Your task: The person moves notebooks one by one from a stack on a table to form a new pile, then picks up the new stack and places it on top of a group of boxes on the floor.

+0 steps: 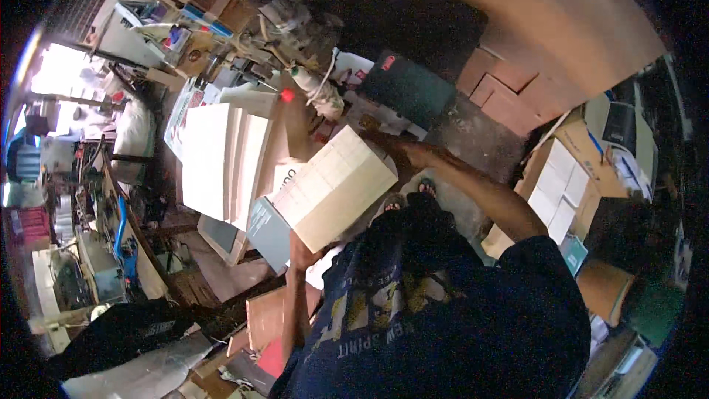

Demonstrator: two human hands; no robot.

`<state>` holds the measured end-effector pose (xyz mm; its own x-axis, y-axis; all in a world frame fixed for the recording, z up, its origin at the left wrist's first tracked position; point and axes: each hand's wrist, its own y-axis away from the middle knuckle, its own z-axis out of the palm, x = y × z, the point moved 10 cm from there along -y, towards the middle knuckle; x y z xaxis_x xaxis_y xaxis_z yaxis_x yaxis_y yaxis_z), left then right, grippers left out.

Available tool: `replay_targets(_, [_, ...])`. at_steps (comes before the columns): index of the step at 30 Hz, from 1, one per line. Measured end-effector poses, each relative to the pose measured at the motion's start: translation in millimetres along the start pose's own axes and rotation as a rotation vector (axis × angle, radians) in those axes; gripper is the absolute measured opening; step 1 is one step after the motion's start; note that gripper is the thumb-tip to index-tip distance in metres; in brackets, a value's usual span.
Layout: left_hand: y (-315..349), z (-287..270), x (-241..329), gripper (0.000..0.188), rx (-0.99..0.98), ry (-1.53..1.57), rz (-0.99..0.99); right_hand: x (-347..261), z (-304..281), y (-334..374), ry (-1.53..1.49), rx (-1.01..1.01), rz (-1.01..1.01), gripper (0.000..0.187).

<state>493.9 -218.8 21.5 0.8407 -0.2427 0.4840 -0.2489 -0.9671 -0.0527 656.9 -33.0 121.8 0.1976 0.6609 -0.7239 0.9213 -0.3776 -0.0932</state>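
A thick cream block [336, 188], which looks like stacked paper, is held at a tilt in front of my body between both hands. My left hand [303, 253] grips its near left end, with the fingers partly hidden beneath it. At the far right end, my right hand [395, 149] is closed on the block, its fingertips in shadow. A grey-blue board or cover [267, 233] lies close to the block's left end. Tall stacks of white sheets [221, 162] stand on the table just to the left.
A machine [284, 18] with a white-wrapped part [317, 92] stands beyond the stacks. A dark green box [406, 92] is ahead. Cartons with white packs [554, 185] stand at the right. Brown boards [509, 89] lie far right. A black cloth [122, 332] lies at lower left.
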Motion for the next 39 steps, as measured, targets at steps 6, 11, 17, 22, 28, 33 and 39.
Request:
replay_targets(6, [-39,-143,129,0.131,0.459,0.284,-0.254,7,0,8,0.008,-0.025,0.031,0.131])
replay_targets(11, [-105,-71,64,0.140,-0.057,-0.447,-0.296,9,3,14,-0.017,-0.058,0.032,0.130])
replay_targets(17, [-102,-58,72,0.140,0.169,-0.600,-0.148,14,9,11,-0.006,-0.043,0.037,0.128])
replay_targets(22, [-107,-59,62,0.133,0.061,-0.440,-0.322,24,16,10,0.017,-0.021,0.062,0.126])
replay_targets(28, [-88,-109,89,0.123,0.160,-0.127,-0.328,11,-9,9,0.201,-0.001,0.050,0.124])
replay_targets(33, [-50,-112,76,0.097,0.338,0.234,-0.158,-108,-61,-23,0.154,0.002,-0.243,0.114])
replay_targets(39, [-55,-59,41,0.076,0.411,0.269,-0.081,-87,-43,-37,0.100,-0.045,-0.139,0.120])
